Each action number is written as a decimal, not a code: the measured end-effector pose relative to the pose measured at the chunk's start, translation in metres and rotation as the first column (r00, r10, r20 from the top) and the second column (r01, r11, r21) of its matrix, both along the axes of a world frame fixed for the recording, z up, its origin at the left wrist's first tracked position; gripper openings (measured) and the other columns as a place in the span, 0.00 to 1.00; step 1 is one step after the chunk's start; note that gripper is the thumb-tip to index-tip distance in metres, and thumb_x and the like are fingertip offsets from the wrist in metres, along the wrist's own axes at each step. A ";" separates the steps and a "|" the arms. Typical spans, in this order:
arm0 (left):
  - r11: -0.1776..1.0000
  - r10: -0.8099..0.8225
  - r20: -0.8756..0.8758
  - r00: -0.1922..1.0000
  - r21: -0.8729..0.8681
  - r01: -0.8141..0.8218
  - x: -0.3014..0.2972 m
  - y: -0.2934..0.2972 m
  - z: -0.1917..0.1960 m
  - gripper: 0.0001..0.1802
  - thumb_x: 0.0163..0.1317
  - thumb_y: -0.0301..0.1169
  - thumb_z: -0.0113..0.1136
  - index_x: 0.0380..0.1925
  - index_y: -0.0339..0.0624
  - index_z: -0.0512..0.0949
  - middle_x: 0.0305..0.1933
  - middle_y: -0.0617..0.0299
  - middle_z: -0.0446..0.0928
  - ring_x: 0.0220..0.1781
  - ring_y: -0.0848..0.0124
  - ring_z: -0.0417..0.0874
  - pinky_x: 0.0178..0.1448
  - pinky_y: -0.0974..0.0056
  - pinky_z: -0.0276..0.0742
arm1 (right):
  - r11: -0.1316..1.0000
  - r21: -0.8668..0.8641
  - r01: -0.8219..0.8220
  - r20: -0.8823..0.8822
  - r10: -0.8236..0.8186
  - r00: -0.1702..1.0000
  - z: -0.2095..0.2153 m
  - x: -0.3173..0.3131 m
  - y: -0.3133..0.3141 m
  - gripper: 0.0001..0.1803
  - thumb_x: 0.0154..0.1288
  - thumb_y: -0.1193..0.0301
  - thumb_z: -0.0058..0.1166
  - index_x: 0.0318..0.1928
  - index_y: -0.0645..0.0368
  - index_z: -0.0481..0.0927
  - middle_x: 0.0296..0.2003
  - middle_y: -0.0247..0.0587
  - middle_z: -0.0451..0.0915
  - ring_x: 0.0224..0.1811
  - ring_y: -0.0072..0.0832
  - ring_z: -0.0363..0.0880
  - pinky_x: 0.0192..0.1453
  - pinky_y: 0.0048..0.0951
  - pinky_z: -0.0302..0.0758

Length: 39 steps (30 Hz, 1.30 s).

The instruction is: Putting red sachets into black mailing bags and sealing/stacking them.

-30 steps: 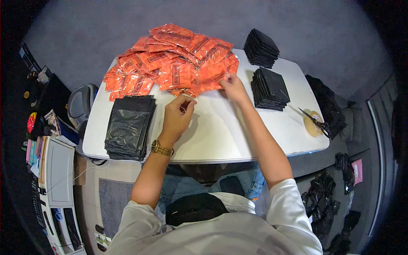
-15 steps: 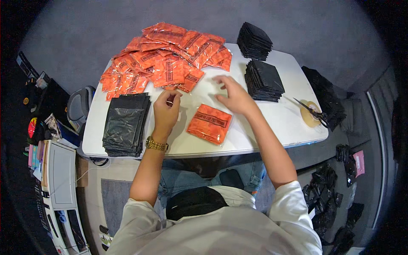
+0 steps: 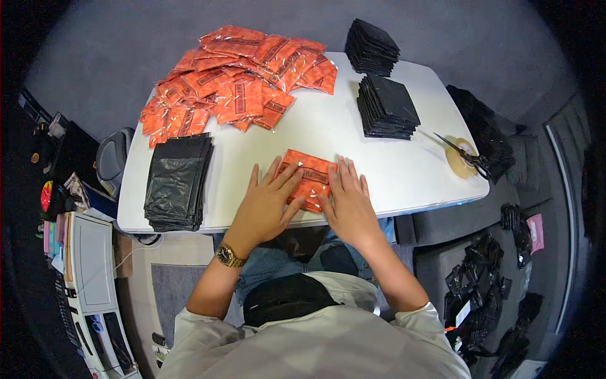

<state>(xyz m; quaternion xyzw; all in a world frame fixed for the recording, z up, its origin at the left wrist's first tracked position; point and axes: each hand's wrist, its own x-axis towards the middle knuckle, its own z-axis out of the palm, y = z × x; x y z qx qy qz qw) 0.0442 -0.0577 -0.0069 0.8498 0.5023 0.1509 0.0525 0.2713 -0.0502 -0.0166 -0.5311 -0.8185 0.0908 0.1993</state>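
An orange packet (image 3: 314,187) in clear plastic, with a dark printed band, lies flat near the table's front edge. My left hand (image 3: 270,201) rests on its left side, fingers stretched out and partly over the band. On its right side lies my right hand (image 3: 348,201), fingers extended, touching the edge. Both palms face down and neither hand grips anything. Beyond them, a heap of similar orange packets (image 3: 240,98) covers the far left of the white table (image 3: 315,129). A stack of flat black plastic bags (image 3: 175,183) sits left of my left hand.
Two black stacks stand at the far right: a nearer stack (image 3: 388,107) and a farther stack (image 3: 371,47). Scissors (image 3: 470,158) lie across a roll of clear tape (image 3: 459,165) by the right edge. Black plastic bags (image 3: 476,278) are heaped on the grey seat at right.
Both hands have come down from either side onto the orange packet, fingers now spread flat. The whole view has shifted slightly.
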 end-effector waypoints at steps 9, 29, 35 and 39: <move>0.999 -0.044 -0.097 0.994 0.027 0.047 0.023 0.023 -0.006 0.45 0.80 0.60 0.47 0.85 0.41 0.59 0.89 0.51 0.57 0.91 0.47 0.51 0.89 0.29 0.38 | 0.998 0.058 -0.004 0.002 0.004 1.000 -0.025 -0.021 0.020 0.38 0.82 0.58 0.46 0.81 0.70 0.61 0.84 0.61 0.55 0.89 0.55 0.49 0.88 0.66 0.47; 0.996 0.054 -0.079 0.995 -0.069 -0.059 0.026 0.027 -0.013 0.45 0.82 0.60 0.41 0.86 0.41 0.54 0.91 0.50 0.52 0.93 0.51 0.48 0.88 0.26 0.36 | 0.995 0.100 -0.010 0.076 0.002 0.997 -0.034 -0.015 0.019 0.41 0.78 0.58 0.48 0.82 0.71 0.60 0.85 0.61 0.55 0.89 0.53 0.49 0.89 0.64 0.44; 0.983 0.168 -0.105 0.980 -0.052 -0.174 0.023 0.023 -0.019 0.46 0.82 0.60 0.41 0.85 0.37 0.54 0.91 0.50 0.52 0.92 0.53 0.49 0.87 0.25 0.39 | 0.990 0.141 -0.016 0.063 0.007 0.998 -0.037 -0.018 0.016 0.38 0.79 0.60 0.48 0.81 0.71 0.62 0.84 0.60 0.57 0.88 0.53 0.52 0.88 0.65 0.48; 0.956 0.280 -0.105 0.954 -0.059 -0.287 0.014 0.010 -0.015 0.46 0.82 0.60 0.42 0.85 0.36 0.55 0.91 0.50 0.53 0.92 0.52 0.50 0.87 0.24 0.40 | 0.986 0.133 -0.102 0.055 0.095 0.994 -0.038 -0.029 0.023 0.36 0.81 0.60 0.46 0.80 0.70 0.64 0.84 0.60 0.58 0.88 0.52 0.53 0.88 0.66 0.49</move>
